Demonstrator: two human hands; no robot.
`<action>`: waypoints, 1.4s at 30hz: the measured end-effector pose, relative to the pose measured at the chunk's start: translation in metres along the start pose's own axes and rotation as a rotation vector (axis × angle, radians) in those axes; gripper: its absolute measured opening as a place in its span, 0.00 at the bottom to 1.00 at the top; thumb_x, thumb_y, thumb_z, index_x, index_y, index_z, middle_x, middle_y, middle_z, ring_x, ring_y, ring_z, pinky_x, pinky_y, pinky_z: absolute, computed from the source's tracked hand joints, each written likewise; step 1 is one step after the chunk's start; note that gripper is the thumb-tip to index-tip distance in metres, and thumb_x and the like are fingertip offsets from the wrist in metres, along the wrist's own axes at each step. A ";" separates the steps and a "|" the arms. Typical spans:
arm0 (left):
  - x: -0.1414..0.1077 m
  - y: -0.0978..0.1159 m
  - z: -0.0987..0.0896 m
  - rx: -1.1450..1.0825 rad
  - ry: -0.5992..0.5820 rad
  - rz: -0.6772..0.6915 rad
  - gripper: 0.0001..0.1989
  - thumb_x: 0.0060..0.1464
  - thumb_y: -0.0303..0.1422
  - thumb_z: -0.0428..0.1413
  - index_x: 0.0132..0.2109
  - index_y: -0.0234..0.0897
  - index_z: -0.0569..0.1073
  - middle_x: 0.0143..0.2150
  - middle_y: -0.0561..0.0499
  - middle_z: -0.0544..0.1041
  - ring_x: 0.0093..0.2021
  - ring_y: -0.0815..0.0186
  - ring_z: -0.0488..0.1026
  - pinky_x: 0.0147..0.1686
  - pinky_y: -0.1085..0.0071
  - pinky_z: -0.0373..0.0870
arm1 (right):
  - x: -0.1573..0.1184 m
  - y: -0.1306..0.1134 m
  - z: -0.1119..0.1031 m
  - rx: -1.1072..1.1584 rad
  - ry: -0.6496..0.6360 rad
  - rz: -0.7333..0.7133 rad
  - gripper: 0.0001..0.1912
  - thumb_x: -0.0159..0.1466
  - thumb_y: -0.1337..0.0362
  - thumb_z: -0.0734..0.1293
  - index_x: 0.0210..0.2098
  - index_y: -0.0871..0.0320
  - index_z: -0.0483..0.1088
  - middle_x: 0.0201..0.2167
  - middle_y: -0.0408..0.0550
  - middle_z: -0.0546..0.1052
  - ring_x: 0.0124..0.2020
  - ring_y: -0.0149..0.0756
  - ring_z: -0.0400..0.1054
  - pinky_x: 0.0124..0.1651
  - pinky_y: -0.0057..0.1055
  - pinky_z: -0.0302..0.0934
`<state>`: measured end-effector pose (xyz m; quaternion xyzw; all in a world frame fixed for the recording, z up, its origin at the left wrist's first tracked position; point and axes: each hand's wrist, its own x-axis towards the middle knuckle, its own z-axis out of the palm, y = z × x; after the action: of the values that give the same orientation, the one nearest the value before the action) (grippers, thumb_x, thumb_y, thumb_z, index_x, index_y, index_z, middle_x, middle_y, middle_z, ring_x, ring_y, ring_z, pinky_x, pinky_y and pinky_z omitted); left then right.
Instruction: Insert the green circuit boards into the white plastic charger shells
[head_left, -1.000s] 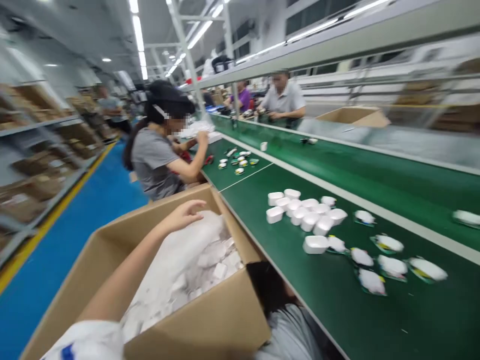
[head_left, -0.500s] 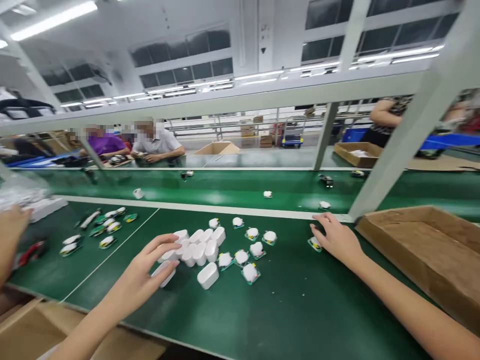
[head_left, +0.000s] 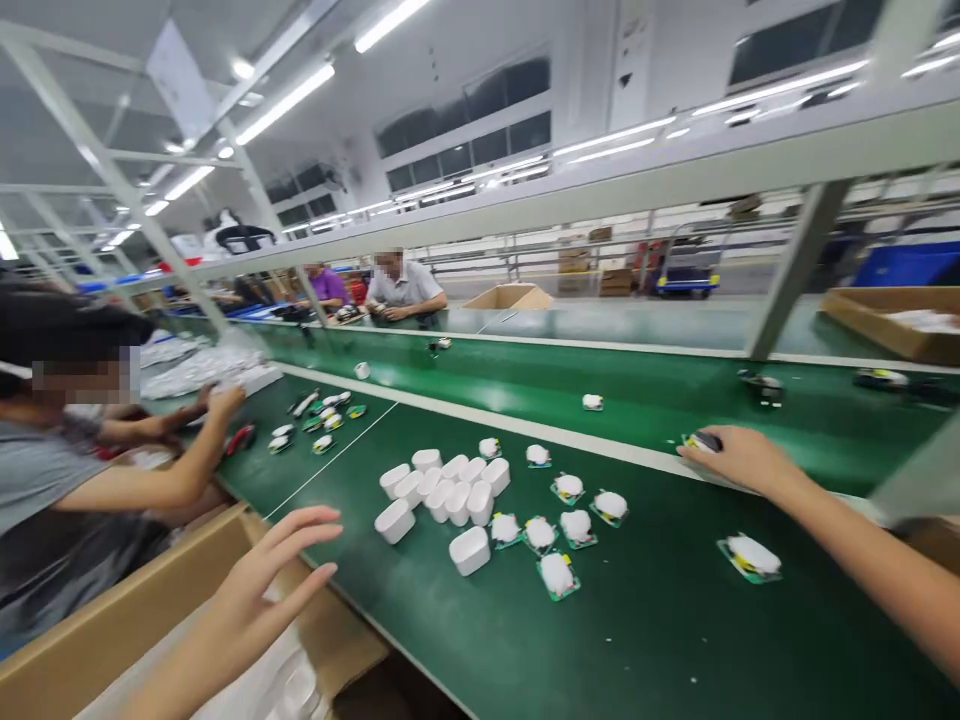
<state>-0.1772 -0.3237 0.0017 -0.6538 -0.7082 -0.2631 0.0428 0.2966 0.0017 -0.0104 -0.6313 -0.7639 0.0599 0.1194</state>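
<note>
My right hand (head_left: 742,462) reaches to the belt's near edge, its fingers closed on a small circuit board (head_left: 697,441) with green, yellow and dark parts showing. Another circuit board (head_left: 752,556), topped by a white lump, lies on the green table below that hand. My left hand (head_left: 262,580) is raised with fingers apart, holding nothing, over an open cardboard box (head_left: 187,560) of white parts. To its right, white plastic cups (head_left: 395,521) stand in a cluster on the table. Several white-topped circuit boards (head_left: 557,575) lie beside the cups.
The green conveyor belt (head_left: 517,385) runs along the table's far side, carrying a white-topped board (head_left: 592,402). At left, a co-worker (head_left: 37,480) sits near more boards (head_left: 322,444). A slanted frame post (head_left: 919,450) stands right of my right hand.
The view has swung left. My left hand has drawn back from the white cups to above the box. My right hand has left one board on the table and taken hold of another at the belt.
</note>
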 end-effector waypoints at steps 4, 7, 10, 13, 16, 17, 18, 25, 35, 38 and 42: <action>-0.003 -0.006 0.034 -0.095 0.053 -0.210 0.16 0.57 0.43 0.50 0.48 0.44 0.73 0.55 0.46 0.71 0.55 0.60 0.71 0.52 0.63 0.74 | -0.020 -0.018 0.015 0.047 -0.247 -0.171 0.09 0.53 0.61 0.72 0.33 0.54 0.75 0.35 0.53 0.79 0.36 0.51 0.74 0.38 0.40 0.68; 0.004 -0.022 0.070 -0.100 0.088 -0.282 0.18 0.58 0.43 0.46 0.50 0.42 0.71 0.57 0.44 0.69 0.59 0.58 0.67 0.59 0.56 0.68 | -0.022 -0.031 0.015 -0.023 -0.309 -0.176 0.21 0.53 0.59 0.72 0.46 0.53 0.73 0.31 0.55 0.78 0.34 0.54 0.74 0.36 0.43 0.68; 0.011 -0.034 0.093 -0.099 0.066 -0.246 0.19 0.60 0.43 0.44 0.53 0.43 0.69 0.58 0.46 0.68 0.61 0.58 0.64 0.63 0.52 0.62 | -0.002 -0.061 0.006 -0.132 -0.232 -0.134 0.30 0.61 0.53 0.66 0.58 0.60 0.65 0.34 0.58 0.78 0.40 0.57 0.73 0.40 0.45 0.67; 0.017 -0.043 0.103 -0.106 0.060 -0.222 0.20 0.60 0.44 0.44 0.54 0.43 0.68 0.58 0.47 0.69 0.60 0.59 0.65 0.62 0.52 0.64 | 0.034 -0.102 0.011 -0.138 -0.169 -0.091 0.25 0.65 0.54 0.61 0.57 0.59 0.66 0.47 0.59 0.75 0.52 0.54 0.68 0.50 0.42 0.63; 0.019 -0.047 0.105 -0.112 0.106 -0.288 0.21 0.61 0.45 0.43 0.54 0.40 0.68 0.57 0.46 0.70 0.59 0.58 0.66 0.60 0.53 0.66 | 0.070 -0.138 0.033 -0.113 -0.148 -0.015 0.29 0.65 0.49 0.62 0.58 0.60 0.65 0.53 0.63 0.70 0.53 0.55 0.67 0.50 0.41 0.63; 0.019 -0.046 0.105 -0.112 0.101 -0.304 0.22 0.61 0.45 0.42 0.54 0.40 0.67 0.57 0.46 0.70 0.59 0.58 0.66 0.61 0.53 0.66 | 0.079 -0.147 0.042 -0.098 -0.142 0.016 0.31 0.64 0.47 0.62 0.60 0.62 0.63 0.54 0.66 0.68 0.53 0.56 0.67 0.49 0.42 0.64; 0.020 -0.045 0.104 -0.111 0.086 -0.316 0.22 0.61 0.46 0.42 0.54 0.40 0.67 0.57 0.46 0.70 0.59 0.58 0.66 0.61 0.53 0.65 | 0.086 -0.156 0.050 -0.078 -0.140 0.041 0.33 0.64 0.47 0.62 0.61 0.63 0.60 0.55 0.68 0.66 0.53 0.57 0.67 0.48 0.44 0.64; 0.022 -0.032 0.095 -0.155 0.023 -0.335 0.20 0.63 0.43 0.40 0.54 0.40 0.67 0.56 0.46 0.71 0.58 0.61 0.67 0.61 0.57 0.63 | 0.108 -0.182 0.073 0.153 -0.210 0.013 0.18 0.65 0.60 0.63 0.50 0.65 0.69 0.53 0.68 0.68 0.56 0.61 0.63 0.52 0.47 0.60; 0.012 -0.016 0.086 -0.218 -0.038 -0.080 0.21 0.52 0.43 0.54 0.49 0.37 0.67 0.48 0.46 0.70 0.42 0.65 0.70 0.45 0.66 0.71 | -0.005 -0.158 0.015 1.022 -0.398 0.094 0.16 0.70 0.54 0.55 0.31 0.57 0.58 0.30 0.47 0.70 0.15 0.20 0.41 0.18 0.23 0.39; 0.017 -0.008 0.085 -0.197 -0.054 -0.104 0.21 0.52 0.44 0.55 0.49 0.38 0.68 0.47 0.48 0.71 0.39 0.66 0.70 0.42 0.68 0.71 | -0.056 -0.137 -0.001 1.233 -0.464 0.140 0.19 0.68 0.51 0.59 0.28 0.57 0.56 0.26 0.45 0.68 0.15 0.19 0.40 0.17 0.21 0.37; 0.032 -0.002 0.086 -0.228 -0.102 -0.163 0.22 0.51 0.47 0.52 0.47 0.37 0.71 0.39 0.49 0.74 0.35 0.65 0.70 0.39 0.69 0.70 | -0.110 -0.115 -0.013 1.406 -0.517 0.192 0.19 0.65 0.47 0.62 0.31 0.57 0.62 0.22 0.44 0.69 0.14 0.20 0.40 0.16 0.19 0.37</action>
<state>-0.1597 -0.2577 -0.0600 -0.6074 -0.7255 -0.3110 -0.0893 0.2101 -0.1293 0.0181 -0.4360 -0.4909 0.6896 0.3055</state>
